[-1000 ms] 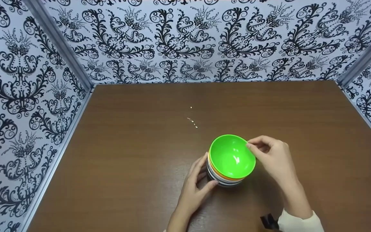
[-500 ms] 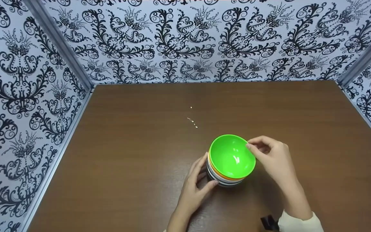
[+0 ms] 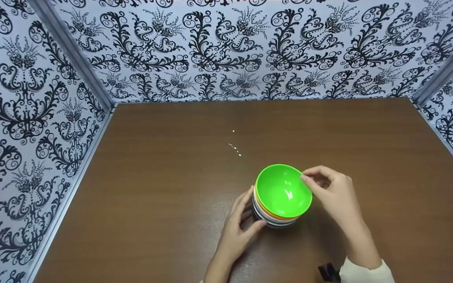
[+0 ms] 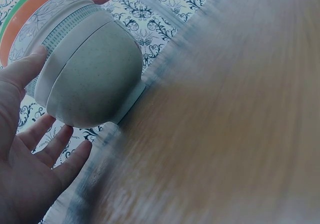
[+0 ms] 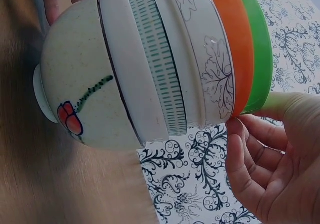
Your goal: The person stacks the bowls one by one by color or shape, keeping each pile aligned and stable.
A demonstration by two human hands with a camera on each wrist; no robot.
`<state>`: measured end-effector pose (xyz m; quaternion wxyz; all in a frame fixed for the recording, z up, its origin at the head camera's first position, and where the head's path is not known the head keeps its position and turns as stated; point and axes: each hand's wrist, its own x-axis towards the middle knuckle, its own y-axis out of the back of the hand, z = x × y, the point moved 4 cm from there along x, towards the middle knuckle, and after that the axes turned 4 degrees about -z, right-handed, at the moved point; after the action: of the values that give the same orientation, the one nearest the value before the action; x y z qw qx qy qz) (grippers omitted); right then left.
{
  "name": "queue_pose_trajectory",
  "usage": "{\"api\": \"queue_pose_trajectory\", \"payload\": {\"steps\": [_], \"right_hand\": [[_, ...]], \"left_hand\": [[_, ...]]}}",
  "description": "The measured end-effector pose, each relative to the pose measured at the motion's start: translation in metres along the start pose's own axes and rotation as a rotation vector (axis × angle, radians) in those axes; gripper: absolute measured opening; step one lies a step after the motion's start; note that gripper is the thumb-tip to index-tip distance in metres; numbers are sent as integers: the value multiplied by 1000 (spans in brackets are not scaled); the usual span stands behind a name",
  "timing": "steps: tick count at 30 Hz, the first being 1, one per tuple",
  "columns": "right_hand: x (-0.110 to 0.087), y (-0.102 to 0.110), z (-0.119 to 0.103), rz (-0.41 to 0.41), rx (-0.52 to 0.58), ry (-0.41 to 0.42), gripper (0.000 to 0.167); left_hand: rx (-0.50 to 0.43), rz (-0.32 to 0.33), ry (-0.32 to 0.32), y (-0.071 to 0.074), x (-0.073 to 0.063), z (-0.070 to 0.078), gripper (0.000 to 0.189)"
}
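A nested stack of several bowls stands upright on the brown table (image 3: 163,173), right of its middle. On top is a green bowl (image 3: 283,190), with an orange bowl (image 5: 232,43) under it. Below come a white bowl with grey leaf drawings (image 5: 215,73) and a bowl with green dashes (image 5: 160,58). At the bottom sits a speckled cream bowl with a red flower (image 5: 75,68). My left hand (image 3: 237,228) holds the stack's left side between thumb and fingers. My right hand (image 3: 336,192) pinches the green bowl's right rim between thumb and fingers.
Patterned black-and-white walls (image 3: 226,51) enclose the table at the back and both sides. Small white marks (image 3: 235,148) lie on the table beyond the stack. A black object (image 3: 328,272) shows beside the right sleeve (image 3: 366,271) at the front edge.
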<state>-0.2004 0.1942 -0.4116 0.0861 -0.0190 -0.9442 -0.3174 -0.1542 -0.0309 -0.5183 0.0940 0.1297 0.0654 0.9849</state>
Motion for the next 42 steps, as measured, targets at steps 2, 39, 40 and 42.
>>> {"api": "queue_pose_trajectory", "payload": {"steps": [2,39,40,42], "right_hand": [[0,0,0,1,1,0,8],[-2,-3,6,-38,53,-26,15],[-2,-3,6,-41,54,-25,16],[-2,-2,6,-44,54,-18,16]], "left_hand": [[5,0,-4,0,0,0,77],[115,-13,10,5,-3,5,80],[137,-14,17,6,-3,5,81],[190,-17,36,9,-4,6,82]]}}
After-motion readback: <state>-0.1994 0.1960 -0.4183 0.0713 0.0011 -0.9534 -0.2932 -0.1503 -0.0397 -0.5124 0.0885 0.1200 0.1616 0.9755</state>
